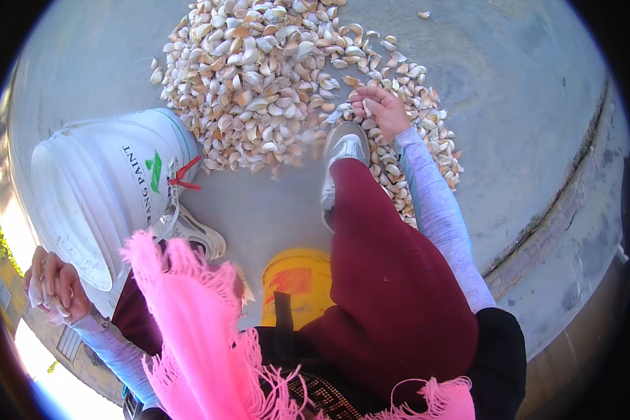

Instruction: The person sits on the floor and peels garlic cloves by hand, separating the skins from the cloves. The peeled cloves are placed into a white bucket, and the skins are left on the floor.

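Note:
A large heap of unpeeled garlic cloves (257, 89) lies on the concrete ground, with a narrower band of cloves curving down its right side. My right hand (380, 110) is over that band, just beyond the shoe, with a pale garlic clove (366, 107) between thumb and fingers. Away from the heap at the far left, my left hand (55, 286) is curled around several cloves and bits of papery skin. Between that hand and the heap stands a white plastic paint bucket (110, 173), its mouth towards the lower left. Its inside is mostly hidden.
Red-handled cutters (185, 176) hang at the white bucket's side. A yellow bucket (296, 283) is between the legs, partly covered. One grey shoe (346, 144) touches the cloves; another is beside the white bucket. A pink fringed scarf (194, 315) hangs down in front. A cracked ridge (551, 210) crosses the concrete at right.

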{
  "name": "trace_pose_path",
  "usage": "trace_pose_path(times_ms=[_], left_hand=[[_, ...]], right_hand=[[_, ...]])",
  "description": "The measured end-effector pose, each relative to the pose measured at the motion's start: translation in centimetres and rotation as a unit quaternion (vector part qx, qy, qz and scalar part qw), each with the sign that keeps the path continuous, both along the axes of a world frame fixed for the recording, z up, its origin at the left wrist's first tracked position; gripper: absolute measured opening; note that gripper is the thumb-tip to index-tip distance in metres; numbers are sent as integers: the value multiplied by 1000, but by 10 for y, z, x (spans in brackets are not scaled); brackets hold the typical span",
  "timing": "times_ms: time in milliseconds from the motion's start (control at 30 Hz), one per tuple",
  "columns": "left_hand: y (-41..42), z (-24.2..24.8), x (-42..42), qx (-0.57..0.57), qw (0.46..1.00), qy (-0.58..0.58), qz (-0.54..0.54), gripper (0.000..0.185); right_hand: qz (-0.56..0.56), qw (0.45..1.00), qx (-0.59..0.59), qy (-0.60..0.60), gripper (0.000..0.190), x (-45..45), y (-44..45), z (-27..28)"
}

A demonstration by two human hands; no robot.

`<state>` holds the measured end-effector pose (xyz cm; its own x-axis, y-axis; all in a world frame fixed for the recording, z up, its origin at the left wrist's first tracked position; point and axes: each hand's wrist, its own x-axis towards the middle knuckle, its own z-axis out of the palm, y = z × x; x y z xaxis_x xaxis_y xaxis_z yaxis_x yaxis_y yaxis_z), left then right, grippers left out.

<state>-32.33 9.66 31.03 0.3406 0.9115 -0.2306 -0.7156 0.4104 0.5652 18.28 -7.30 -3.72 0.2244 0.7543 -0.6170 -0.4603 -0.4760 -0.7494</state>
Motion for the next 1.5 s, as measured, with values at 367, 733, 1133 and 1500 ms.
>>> trace_pose_path(times_ms=[367,733,1133,1500], left_hand=[[-12,-38,2,105,693,708,88,51],[-104,-200,221,-59,864,423,-266,37],[-109,-332,303,-401,878,107,-237,36],[-97,-336,315,-424,874,51,-231,28]], right_hand=[[11,992,51,114,44,-6,-9,8],[136,990,41,16,32,-17,-10,68],[210,749,113,-617,14,-2,45,-24],[123,834,127,-523,39,8,73,-8]])
